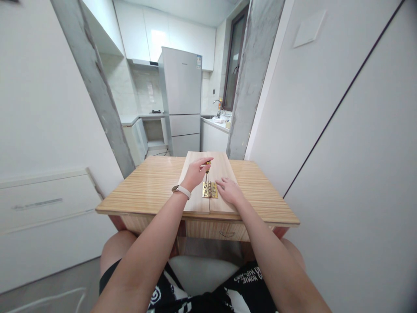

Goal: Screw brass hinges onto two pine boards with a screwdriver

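My left hand (196, 171) is closed around the yellow-and-black handle of a screwdriver (208, 165). Its shaft points down at the left leaf of a brass hinge (210, 190); whether the tip sits in a screw is too small to tell. The hinge lies opened flat across the seam between two pale wooden boards (196, 204), with screw heads or holes showing in its leaves. My right hand (229, 190) rests on the right board, fingers stretched out and their tips close to the hinge's right leaf.
The boards lie on a wood-grain table (146, 187) with a drawer (215, 229) at its front. White walls and panels stand on both sides. Behind the table are a fridge (184, 87), a sink counter (215, 124) and kitchen cabinets.
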`<act>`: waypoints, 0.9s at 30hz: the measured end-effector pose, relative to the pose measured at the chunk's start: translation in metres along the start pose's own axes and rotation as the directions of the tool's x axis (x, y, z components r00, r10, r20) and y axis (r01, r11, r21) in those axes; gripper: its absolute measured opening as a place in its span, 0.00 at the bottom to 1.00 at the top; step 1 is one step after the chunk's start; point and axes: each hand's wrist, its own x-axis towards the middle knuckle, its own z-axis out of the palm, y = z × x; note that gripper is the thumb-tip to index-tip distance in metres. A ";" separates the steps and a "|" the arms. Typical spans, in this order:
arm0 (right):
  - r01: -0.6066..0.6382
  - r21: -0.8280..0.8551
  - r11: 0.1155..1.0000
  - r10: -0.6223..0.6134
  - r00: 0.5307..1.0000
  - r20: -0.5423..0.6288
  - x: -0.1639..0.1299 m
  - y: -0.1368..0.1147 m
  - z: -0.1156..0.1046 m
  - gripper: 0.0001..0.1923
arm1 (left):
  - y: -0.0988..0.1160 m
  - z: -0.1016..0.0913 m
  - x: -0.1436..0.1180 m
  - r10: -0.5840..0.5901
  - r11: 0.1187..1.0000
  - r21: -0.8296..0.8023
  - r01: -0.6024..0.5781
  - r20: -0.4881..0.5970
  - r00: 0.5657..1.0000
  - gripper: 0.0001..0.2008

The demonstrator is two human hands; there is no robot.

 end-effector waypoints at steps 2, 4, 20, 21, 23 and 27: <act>0.002 0.001 1.000 -0.002 1.000 -0.006 0.000 0.000 0.000 0.25 | -0.003 0.000 0.000 0.006 1.000 0.021 -0.006 0.001 1.000 0.20; 0.003 0.000 1.000 -0.003 1.000 -0.010 0.000 0.000 0.000 0.25 | -0.006 0.000 0.000 0.025 0.998 0.057 -0.024 -0.012 1.000 0.20; 0.002 0.002 1.000 -0.002 1.000 0.004 -0.002 -0.001 -0.002 0.26 | 0.002 0.000 0.000 0.010 0.996 0.093 -0.001 -0.097 0.995 0.18; 0.004 0.001 1.000 -0.004 1.000 0.000 -0.002 -0.001 -0.002 0.26 | 0.003 -0.001 0.000 0.016 0.996 0.090 -0.009 -0.085 0.996 0.18; 0.007 -0.003 1.000 -0.007 1.000 -0.004 -0.002 -0.001 -0.003 0.26 | 0.003 -0.001 0.001 0.024 0.997 0.077 -0.020 -0.056 0.998 0.16; 0.015 -0.003 1.000 -0.015 1.000 -0.010 -0.002 -0.002 -0.003 0.26 | 0.003 -0.002 0.001 0.017 0.999 0.044 -0.017 -0.001 1.000 0.17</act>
